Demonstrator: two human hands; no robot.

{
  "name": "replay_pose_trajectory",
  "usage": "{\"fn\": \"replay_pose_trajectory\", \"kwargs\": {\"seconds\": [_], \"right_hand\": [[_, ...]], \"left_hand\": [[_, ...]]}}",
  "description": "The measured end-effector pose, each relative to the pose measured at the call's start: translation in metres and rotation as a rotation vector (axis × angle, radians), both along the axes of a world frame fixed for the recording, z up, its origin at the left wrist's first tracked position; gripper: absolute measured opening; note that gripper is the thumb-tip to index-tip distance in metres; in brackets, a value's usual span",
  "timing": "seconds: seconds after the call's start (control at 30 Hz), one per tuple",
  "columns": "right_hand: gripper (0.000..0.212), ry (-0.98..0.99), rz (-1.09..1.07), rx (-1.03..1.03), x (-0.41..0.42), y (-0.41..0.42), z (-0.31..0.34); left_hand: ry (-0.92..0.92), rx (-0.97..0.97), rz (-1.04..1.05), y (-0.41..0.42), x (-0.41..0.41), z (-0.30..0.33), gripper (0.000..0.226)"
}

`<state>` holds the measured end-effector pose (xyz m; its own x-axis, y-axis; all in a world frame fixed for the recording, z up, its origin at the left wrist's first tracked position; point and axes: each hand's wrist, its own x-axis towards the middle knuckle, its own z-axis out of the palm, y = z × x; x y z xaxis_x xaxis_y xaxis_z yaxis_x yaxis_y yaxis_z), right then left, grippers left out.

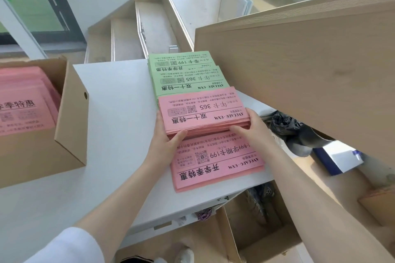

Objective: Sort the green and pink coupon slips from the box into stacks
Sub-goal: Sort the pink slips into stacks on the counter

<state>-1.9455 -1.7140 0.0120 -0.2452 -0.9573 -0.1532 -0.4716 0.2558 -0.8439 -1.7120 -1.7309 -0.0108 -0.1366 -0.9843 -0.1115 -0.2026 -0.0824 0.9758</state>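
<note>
Squaring is what we are doing in the head view: left hand (168, 134) and right hand (252, 128) are gripping the pink stack (203, 113) on the surface (115, 100), beside green slips (181, 70). Next we are likely fetching more from the box (70, 117).

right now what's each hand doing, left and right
Left hand: grips the left end of the pink slip stack.
Right hand: grips the same stack's right end.

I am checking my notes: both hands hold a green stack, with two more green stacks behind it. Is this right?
One thing is wrong: the stack held by the left hand and right hand is pink, not green. The head view shows it. Two green stacks do lie behind it.
</note>
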Motion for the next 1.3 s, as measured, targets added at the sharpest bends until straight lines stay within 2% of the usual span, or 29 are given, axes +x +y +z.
{"fn": "replay_pose_trajectory", "kwargs": {"seconds": [0.17, 0.4, 0.57, 0.67, 0.7, 0.77, 0.87, 1.03, 1.3], "right_hand": [[0.050, -0.091, -0.057, -0.058, 0.005, -0.002, -0.006], [0.056, 0.089, 0.020, -0.019, 0.002, -0.004, -0.002], [0.046, 0.212, 0.068, 0.003, -0.001, -0.005, -0.003], [0.070, 0.467, 0.008, -0.107, 0.009, 0.003, -0.001], [0.069, 0.541, -0.013, -0.203, 0.017, 0.007, 0.002], [0.050, 0.613, 0.012, -0.441, 0.040, 0.008, 0.011], [0.029, 0.492, 0.176, -0.596, 0.089, -0.001, 0.027], [0.018, 0.310, 0.499, -0.612, 0.190, -0.016, 0.052], [0.013, 0.228, 0.626, -0.648, 0.349, -0.050, 0.080]], "left_hand": [[-0.015, -0.005, 0.017, 0.000, -0.001, -0.001, 0.071], [-0.052, -0.022, 0.040, -0.002, 0.000, -0.005, 0.071], [-0.072, -0.048, 0.004, 0.000, 0.006, 0.003, 0.060], [-0.167, -0.065, -0.004, 0.004, 0.011, 0.008, 0.079], [-0.208, -0.066, 0.014, 0.006, 0.014, 0.011, 0.083], [-0.208, -0.090, 0.038, 0.010, 0.024, 0.017, 0.081], [-0.185, -0.202, 0.057, 0.017, 0.046, 0.032, 0.066], [-0.059, -0.324, 0.125, 0.031, 0.110, 0.071, 0.039], [0.006, -0.350, 0.145, 0.036, 0.263, 0.122, 0.025]]}}
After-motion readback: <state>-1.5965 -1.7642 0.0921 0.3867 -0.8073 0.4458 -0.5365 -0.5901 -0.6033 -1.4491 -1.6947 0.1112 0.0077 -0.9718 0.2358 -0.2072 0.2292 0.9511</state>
